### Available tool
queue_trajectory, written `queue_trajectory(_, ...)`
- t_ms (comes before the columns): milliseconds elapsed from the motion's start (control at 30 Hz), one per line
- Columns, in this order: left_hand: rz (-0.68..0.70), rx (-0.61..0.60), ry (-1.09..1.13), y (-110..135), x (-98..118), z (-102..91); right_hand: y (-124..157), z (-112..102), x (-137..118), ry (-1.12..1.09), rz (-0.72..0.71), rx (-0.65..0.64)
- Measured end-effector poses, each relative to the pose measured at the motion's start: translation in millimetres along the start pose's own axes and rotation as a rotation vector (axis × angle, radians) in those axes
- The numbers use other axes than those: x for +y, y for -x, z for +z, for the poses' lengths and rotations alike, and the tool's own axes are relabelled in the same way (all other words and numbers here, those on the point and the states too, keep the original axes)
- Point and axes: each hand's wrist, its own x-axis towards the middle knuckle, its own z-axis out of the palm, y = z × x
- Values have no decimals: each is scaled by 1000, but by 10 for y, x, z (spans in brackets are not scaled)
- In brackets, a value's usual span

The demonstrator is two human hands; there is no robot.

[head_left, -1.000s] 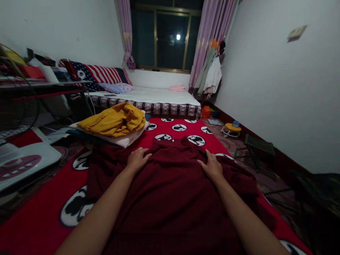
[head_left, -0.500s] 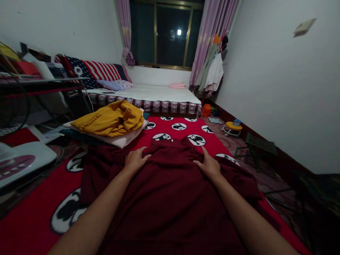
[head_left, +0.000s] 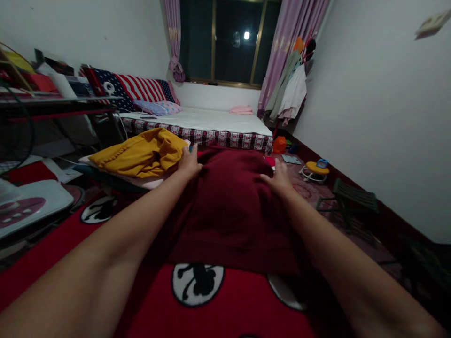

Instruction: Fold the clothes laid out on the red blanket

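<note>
A maroon long top (head_left: 232, 202), seemingly a sweatshirt, is stretched between my two hands, its far part raised off the red patterned blanket (head_left: 141, 291). My left hand (head_left: 190, 162) grips its left side near the far end, thumb pointing inward. On the opposite side my right hand (head_left: 280, 178) has hold of the cloth, with some fingers partly hidden. The broad hem lies across the blanket, nearest to me. Just left of my left hand, a mustard-yellow garment (head_left: 141, 152) rests on top of a pile of folded clothes.
A low bed (head_left: 211, 122) stands beneath the window. At left are a cluttered desk (head_left: 52, 103) and a white tray-like board (head_left: 31, 204). To the right, a yellow-topped stool (head_left: 315, 169) and a dark folding stool (head_left: 355, 197) stand on the floor along the wall.
Both hands have moved forward and up, carrying the maroon top away from me. Its hem has slid forward, uncovering blanket in front of me. The view has shifted slightly.
</note>
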Motion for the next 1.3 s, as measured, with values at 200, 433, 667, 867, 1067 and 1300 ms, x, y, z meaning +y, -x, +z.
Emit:
queue_trajectory(200, 258, -454, -18, 1208, -158, 38, 1190, -84, -119, 71, -130, -520)
queue_trajectory(433, 337, -399, -127, 2272, -419, -485, 1984, -285, -107, 168, -309, -513)
queue_trajectory(667, 357, -267, -12, 2307, -475, -581, 2066, -503, -74, 69, -367, -382)
queue_trajectory(867, 292, -141, 97, 2276, -548, -769, 2077, -821, 248, -37, -233, -515)
queue_trajectory(1067, 95, 306, 72, 2161, -716, -936, 1907, -823, 489, -40, -120, -156)
queue_trajectory(1300, 172, 195, 144, 2201, -552, -932, 1934, -822, 326, 84, -299, 54)
